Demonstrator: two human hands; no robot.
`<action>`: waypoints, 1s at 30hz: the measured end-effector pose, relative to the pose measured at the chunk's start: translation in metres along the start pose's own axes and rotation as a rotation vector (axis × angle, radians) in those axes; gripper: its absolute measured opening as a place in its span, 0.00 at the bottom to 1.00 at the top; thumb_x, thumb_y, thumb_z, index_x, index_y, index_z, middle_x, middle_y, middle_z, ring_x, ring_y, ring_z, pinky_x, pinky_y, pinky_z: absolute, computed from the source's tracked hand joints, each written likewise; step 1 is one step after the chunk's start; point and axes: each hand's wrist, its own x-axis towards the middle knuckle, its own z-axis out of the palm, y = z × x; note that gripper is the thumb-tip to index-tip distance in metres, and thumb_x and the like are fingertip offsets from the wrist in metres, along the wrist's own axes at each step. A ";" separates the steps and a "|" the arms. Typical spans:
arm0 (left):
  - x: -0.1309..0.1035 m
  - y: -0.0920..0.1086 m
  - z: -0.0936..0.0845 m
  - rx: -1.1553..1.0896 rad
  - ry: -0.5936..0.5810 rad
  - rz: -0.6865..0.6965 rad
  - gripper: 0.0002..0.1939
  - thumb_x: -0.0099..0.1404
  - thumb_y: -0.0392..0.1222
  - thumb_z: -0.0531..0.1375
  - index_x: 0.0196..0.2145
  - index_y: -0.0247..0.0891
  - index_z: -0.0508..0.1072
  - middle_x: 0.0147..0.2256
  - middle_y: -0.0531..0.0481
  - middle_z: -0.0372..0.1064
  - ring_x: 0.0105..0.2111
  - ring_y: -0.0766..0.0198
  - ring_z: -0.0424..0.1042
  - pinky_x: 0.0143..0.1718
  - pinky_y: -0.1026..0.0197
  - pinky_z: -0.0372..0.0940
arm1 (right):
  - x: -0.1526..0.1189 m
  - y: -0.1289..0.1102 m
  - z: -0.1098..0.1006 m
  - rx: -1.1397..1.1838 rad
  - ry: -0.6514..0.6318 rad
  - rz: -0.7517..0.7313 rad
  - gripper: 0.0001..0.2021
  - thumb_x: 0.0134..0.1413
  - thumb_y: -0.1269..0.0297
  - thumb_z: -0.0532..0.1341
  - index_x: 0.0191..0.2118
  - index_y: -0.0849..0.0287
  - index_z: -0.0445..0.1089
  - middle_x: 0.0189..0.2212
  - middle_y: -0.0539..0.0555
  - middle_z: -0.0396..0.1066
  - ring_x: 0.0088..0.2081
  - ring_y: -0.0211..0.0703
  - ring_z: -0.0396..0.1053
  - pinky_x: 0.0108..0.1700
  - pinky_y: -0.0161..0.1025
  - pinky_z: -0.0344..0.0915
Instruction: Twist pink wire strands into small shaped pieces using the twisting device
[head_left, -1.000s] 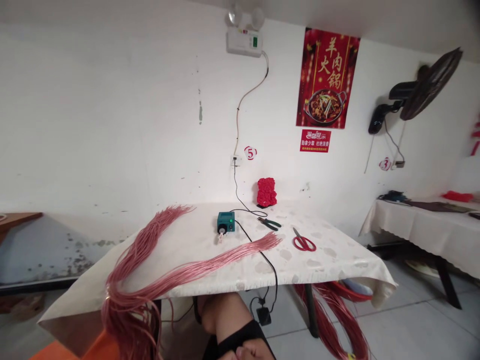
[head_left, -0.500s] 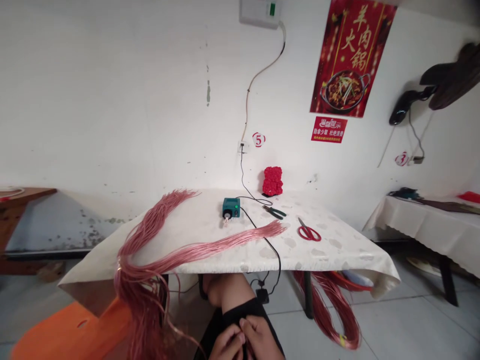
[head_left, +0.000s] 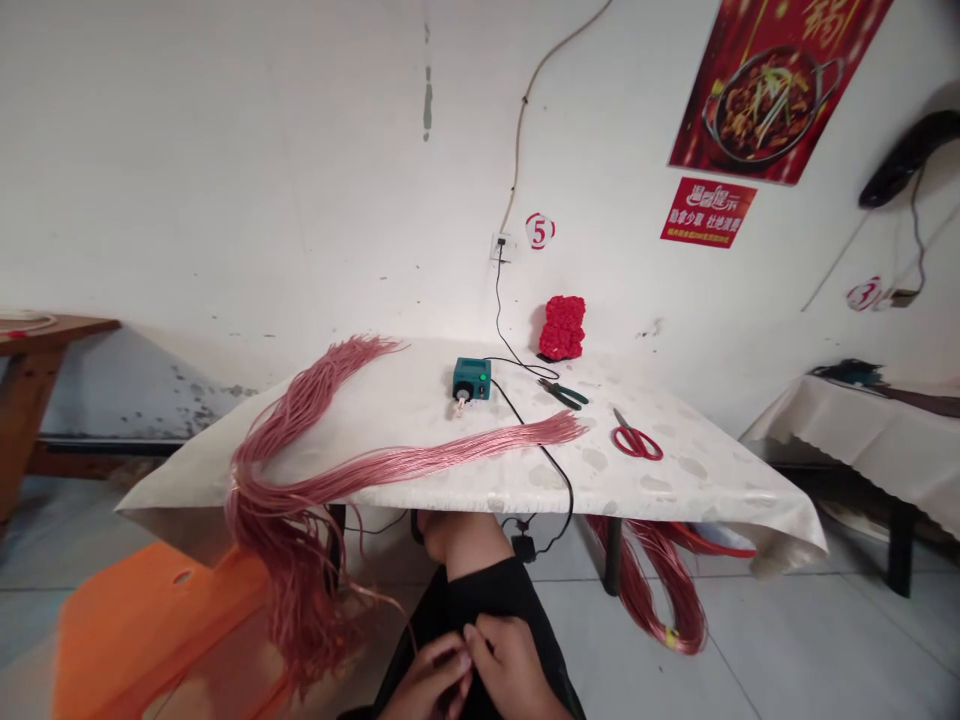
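Table (head_left: 405, 400) first, filling the middle, draped in a pale patterned cloth, its far edge up at the white wall (head_left: 225, 180). Sprawling over its left side, the big pink strand bundle (head_left: 300, 485)! One arm runs up toward the far edge, the other sweeps along the near edge to the right, and the gathered tail drops over the near edge, close to the left corner. Down there, an orange seat (head_left: 142, 620) sits beside and behind that hanging tail. Over to the right, a looped pink hank (head_left: 679, 590) with a yellow tie hangs below the near edge.

Now the hands, low in front of the table, over dark-clothed legs: left hand (head_left: 431, 680) and right hand (head_left: 510, 665), fingers curled, tips drawn in close together. One stray strand reaches toward the left hand, but whether either hand grips anything, I cannot tell!

Upright by the far edge, a bumpy red object (head_left: 562, 328). Left of it and nearer, the teal device (head_left: 471, 380), small green light showing. Red-handled scissors (head_left: 636, 440) lie on the right side, blades toward the far edge; dark-handled pliers (head_left: 564, 393) rest between device and scissors.
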 end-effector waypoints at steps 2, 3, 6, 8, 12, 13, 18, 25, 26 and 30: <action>0.001 0.000 -0.003 -0.062 -0.043 -0.046 0.30 0.50 0.66 0.69 0.30 0.35 0.68 0.19 0.58 0.60 0.14 0.76 0.52 0.16 0.68 0.45 | -0.002 0.002 0.001 -0.107 0.004 -0.029 0.21 0.63 0.57 0.53 0.20 0.59 0.52 0.17 0.46 0.53 0.21 0.32 0.52 0.28 0.37 0.40; 0.002 0.000 -0.004 -0.095 -0.059 -0.070 0.28 0.51 0.64 0.69 0.31 0.35 0.69 0.19 0.58 0.59 0.14 0.76 0.52 0.17 0.68 0.46 | -0.003 0.002 0.001 -0.154 0.003 -0.043 0.21 0.64 0.58 0.52 0.20 0.59 0.53 0.17 0.46 0.54 0.21 0.32 0.52 0.27 0.37 0.40; 0.001 0.002 -0.007 -0.184 -0.092 -0.140 0.22 0.55 0.55 0.70 0.33 0.34 0.70 0.20 0.57 0.60 0.17 0.75 0.56 0.20 0.68 0.49 | -0.006 0.000 -0.002 -0.217 0.002 -0.062 0.21 0.66 0.59 0.51 0.21 0.60 0.57 0.17 0.47 0.61 0.21 0.32 0.56 0.27 0.36 0.41; 0.001 0.004 -0.008 -0.229 -0.108 -0.180 0.20 0.56 0.52 0.71 0.34 0.33 0.71 0.20 0.56 0.60 0.18 0.74 0.57 0.21 0.68 0.50 | -0.007 -0.002 -0.004 -0.236 0.014 -0.067 0.21 0.67 0.58 0.51 0.21 0.60 0.58 0.17 0.48 0.63 0.21 0.32 0.58 0.28 0.36 0.42; -0.001 0.004 -0.009 -0.289 -0.123 -0.214 0.18 0.57 0.49 0.71 0.34 0.33 0.71 0.21 0.55 0.62 0.19 0.73 0.59 0.22 0.68 0.51 | -0.009 -0.002 -0.005 -0.251 0.037 -0.077 0.22 0.67 0.58 0.51 0.21 0.60 0.58 0.17 0.47 0.63 0.21 0.32 0.58 0.28 0.36 0.43; -0.001 0.004 -0.008 -0.298 -0.126 -0.214 0.17 0.57 0.48 0.70 0.33 0.33 0.71 0.21 0.55 0.62 0.19 0.73 0.59 0.22 0.68 0.51 | -0.009 -0.003 -0.005 -0.253 0.043 -0.082 0.22 0.67 0.58 0.51 0.21 0.60 0.58 0.17 0.47 0.63 0.20 0.32 0.57 0.28 0.36 0.43; -0.001 0.004 -0.007 -0.321 -0.133 -0.204 0.15 0.58 0.46 0.70 0.34 0.33 0.73 0.21 0.54 0.62 0.19 0.73 0.60 0.22 0.68 0.52 | -0.009 -0.004 -0.006 -0.269 0.061 -0.097 0.22 0.67 0.59 0.51 0.21 0.60 0.58 0.17 0.47 0.64 0.20 0.32 0.58 0.27 0.36 0.43; 0.000 0.006 -0.005 -0.348 -0.123 -0.213 0.16 0.56 0.47 0.71 0.34 0.33 0.74 0.20 0.55 0.63 0.18 0.73 0.60 0.21 0.68 0.51 | -0.008 -0.004 -0.005 -0.299 0.073 -0.092 0.21 0.66 0.59 0.52 0.20 0.60 0.58 0.17 0.48 0.65 0.20 0.32 0.59 0.27 0.37 0.42; 0.000 0.006 -0.005 -0.351 -0.123 -0.216 0.16 0.55 0.47 0.71 0.33 0.33 0.74 0.20 0.55 0.62 0.18 0.73 0.60 0.21 0.68 0.51 | -0.007 -0.003 -0.005 -0.301 0.077 -0.094 0.21 0.66 0.59 0.52 0.20 0.60 0.58 0.17 0.48 0.65 0.20 0.32 0.59 0.27 0.37 0.42; 0.001 0.007 -0.005 -0.361 -0.117 -0.223 0.17 0.54 0.47 0.72 0.34 0.33 0.74 0.20 0.55 0.63 0.18 0.72 0.61 0.21 0.67 0.51 | -0.008 -0.003 -0.005 -0.292 0.072 -0.087 0.22 0.67 0.59 0.52 0.20 0.60 0.58 0.16 0.47 0.64 0.20 0.32 0.59 0.27 0.37 0.42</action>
